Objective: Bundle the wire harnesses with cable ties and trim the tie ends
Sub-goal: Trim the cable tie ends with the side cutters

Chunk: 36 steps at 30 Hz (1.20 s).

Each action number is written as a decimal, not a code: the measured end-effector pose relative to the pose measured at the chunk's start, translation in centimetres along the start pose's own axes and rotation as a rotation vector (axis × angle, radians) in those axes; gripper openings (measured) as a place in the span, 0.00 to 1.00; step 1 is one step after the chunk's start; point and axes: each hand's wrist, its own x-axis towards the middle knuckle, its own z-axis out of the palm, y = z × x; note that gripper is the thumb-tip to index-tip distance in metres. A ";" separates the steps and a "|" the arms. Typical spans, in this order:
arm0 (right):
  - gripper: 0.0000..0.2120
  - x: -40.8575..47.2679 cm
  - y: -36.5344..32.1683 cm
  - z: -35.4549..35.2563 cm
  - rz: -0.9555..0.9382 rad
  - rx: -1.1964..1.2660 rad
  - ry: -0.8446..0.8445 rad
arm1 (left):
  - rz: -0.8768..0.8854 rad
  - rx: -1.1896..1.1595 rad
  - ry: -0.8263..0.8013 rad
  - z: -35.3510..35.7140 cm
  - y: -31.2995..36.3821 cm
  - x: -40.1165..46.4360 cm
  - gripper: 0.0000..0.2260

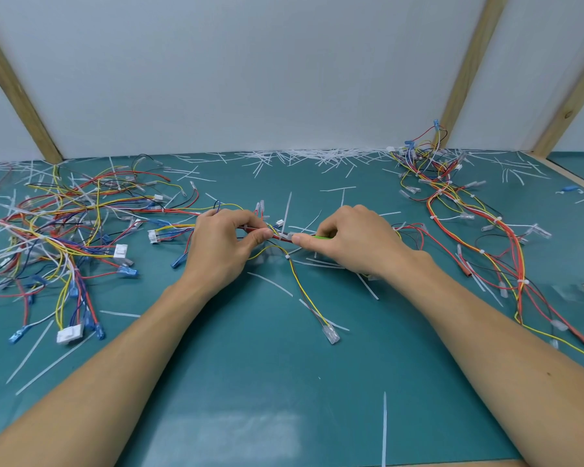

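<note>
Between our two pinches, left hand (221,246) on the wire harness (274,234) and right hand (348,241) on the cable tie (286,214), we cinch; trimming comes next.

Two bare hands (284,244) meet over the teal bench (250,382). Two heaps of multicoloured wire harnesses lie there: one (64,230) left of them, one (469,214) right. Trimmed white cable-tie ends (317,156) beyond the hands are too many to count.
</note>
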 end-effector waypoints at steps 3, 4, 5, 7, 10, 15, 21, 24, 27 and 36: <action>0.41 0.0 0.0 0.0 -0.001 0.008 -0.003 | 0.000 0.007 -0.001 0.0 -0.1 0.0 0.03; 0.41 0.0 0.0 0.0 0.000 0.008 -0.005 | 0.002 0.009 -0.001 0.0 -0.1 0.0 0.03; 0.41 0.0 0.0 0.0 0.001 0.009 -0.005 | 0.004 0.010 -0.001 0.0 -0.1 0.0 0.03; 0.41 0.0 0.0 0.0 0.002 0.010 -0.006 | 0.003 0.010 0.004 0.1 -0.2 0.1 0.03; 0.41 0.0 0.0 0.0 0.003 0.020 -0.003 | 0.000 0.013 0.011 0.1 -0.3 0.0 0.02; 0.43 0.0 0.0 0.0 0.002 0.015 -0.003 | 0.006 0.019 0.011 0.1 -0.3 0.0 0.03; 0.42 0.0 -0.1 0.0 0.004 0.010 -0.006 | 0.008 0.017 0.003 0.2 -0.2 0.1 0.03; 0.42 0.0 -0.1 -0.1 0.005 0.014 -0.012 | 0.007 0.012 0.005 0.1 -0.3 0.0 0.03; 0.41 -0.1 -0.1 -0.1 0.009 0.009 -0.020 | 0.005 0.011 0.007 0.1 -0.3 0.1 0.02; 0.41 -0.1 -0.1 -0.1 0.008 0.007 -0.017 | -0.001 0.005 0.006 0.1 -0.2 0.1 0.02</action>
